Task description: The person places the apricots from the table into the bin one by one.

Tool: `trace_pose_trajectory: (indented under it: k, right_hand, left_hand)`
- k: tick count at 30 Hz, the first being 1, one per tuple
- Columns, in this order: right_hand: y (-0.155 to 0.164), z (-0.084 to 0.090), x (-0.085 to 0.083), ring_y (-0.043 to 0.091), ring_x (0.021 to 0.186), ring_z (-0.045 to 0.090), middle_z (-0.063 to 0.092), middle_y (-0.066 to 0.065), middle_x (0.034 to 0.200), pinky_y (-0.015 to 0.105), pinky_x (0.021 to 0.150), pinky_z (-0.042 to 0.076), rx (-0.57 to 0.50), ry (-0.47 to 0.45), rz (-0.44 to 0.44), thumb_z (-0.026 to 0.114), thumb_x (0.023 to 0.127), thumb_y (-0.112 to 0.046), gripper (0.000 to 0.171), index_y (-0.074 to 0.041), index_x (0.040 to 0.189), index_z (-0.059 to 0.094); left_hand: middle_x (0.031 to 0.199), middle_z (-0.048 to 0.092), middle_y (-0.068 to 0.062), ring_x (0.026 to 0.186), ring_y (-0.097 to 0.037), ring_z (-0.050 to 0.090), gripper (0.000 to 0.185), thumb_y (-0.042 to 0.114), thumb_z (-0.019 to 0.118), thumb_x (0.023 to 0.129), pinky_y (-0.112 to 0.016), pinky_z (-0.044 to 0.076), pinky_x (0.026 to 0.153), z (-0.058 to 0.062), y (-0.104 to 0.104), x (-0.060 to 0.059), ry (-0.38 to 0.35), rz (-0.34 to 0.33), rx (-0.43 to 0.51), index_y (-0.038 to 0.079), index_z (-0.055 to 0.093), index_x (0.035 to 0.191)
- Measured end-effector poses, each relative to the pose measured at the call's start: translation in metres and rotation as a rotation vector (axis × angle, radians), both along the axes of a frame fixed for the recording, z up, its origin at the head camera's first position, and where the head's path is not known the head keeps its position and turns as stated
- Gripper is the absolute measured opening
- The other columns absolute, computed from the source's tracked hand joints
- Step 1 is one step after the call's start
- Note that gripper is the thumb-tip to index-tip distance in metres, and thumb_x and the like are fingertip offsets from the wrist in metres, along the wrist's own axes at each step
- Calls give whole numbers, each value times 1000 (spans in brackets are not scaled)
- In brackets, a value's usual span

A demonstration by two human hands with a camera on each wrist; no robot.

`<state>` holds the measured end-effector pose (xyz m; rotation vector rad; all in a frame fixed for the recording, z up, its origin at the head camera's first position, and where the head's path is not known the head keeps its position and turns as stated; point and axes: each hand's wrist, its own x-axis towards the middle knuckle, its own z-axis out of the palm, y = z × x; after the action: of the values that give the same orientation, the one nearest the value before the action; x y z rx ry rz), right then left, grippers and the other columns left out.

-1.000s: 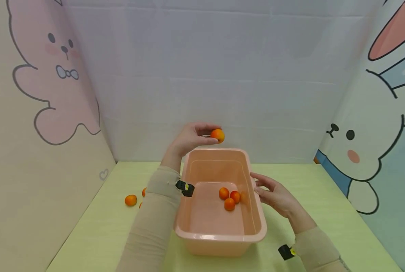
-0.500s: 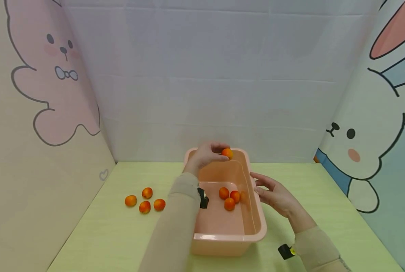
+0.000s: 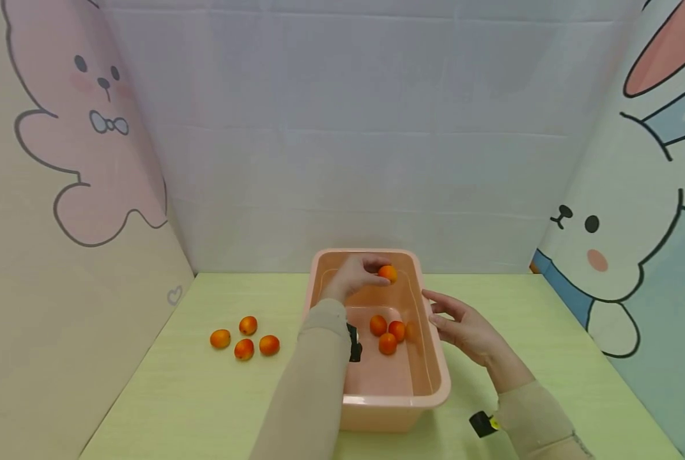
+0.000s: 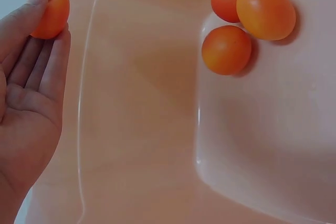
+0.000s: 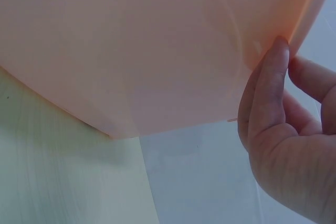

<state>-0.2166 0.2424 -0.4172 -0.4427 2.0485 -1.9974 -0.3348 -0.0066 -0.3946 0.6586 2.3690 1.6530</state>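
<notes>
A pink plastic tub (image 3: 394, 401) stands on the table, with three small, smooth orange fruits (image 3: 387, 344) grouped on its floor. Inside its far part, above the floor, my left hand (image 3: 351, 276) pinches another such fruit (image 3: 388, 274) between thumb and fingers. The left wrist view shows a dark stem spot on this held fruit (image 4: 51, 14). At the tub's right side my right hand (image 3: 463, 329) grips the rim, fingertips tucked up under the lip and thumb against its edge, as the right wrist view shows for the right hand (image 5: 294, 140).
Left of the tub, several more orange fruits (image 3: 244, 349) lie loose on the pale green table (image 3: 164, 396). White sheeting (image 3: 365, 128) rises behind the table, and cartoon-printed panels (image 3: 613, 255) flank both sides.
My left hand has come down and to the right with the fruit, from above the tub's far rim to inside it. The right hand stays at the rim.
</notes>
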Motion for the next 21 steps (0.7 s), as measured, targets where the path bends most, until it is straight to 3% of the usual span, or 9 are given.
trace_pose_trajectory:
  k: [9,14,21]
  right_hand:
    - [1,0,0,13,99,62,43,16,118,30,89,55,-6,3,5,54,103,-9,60,4,153,26]
    - [1,-1,0,13,99,63,44,15,118,30,89,54,-12,1,7,54,103,-9,59,4,153,26]
    - [0,-1,0,13,100,63,44,15,118,30,89,54,-12,-1,7,54,103,-10,59,5,153,26]
  left_hand:
    - [114,69,-5,99,-20,62,38,4,78,85,-28,53,91,-11,2,-1,-26,-18,-79,5,70,122]
    - [114,69,-8,101,-22,62,38,4,78,84,-29,52,92,-11,5,1,-11,-14,-84,3,70,122]
    - [124,66,-12,109,-24,62,42,11,77,87,-31,50,97,-11,7,0,-1,-1,-77,4,66,127]
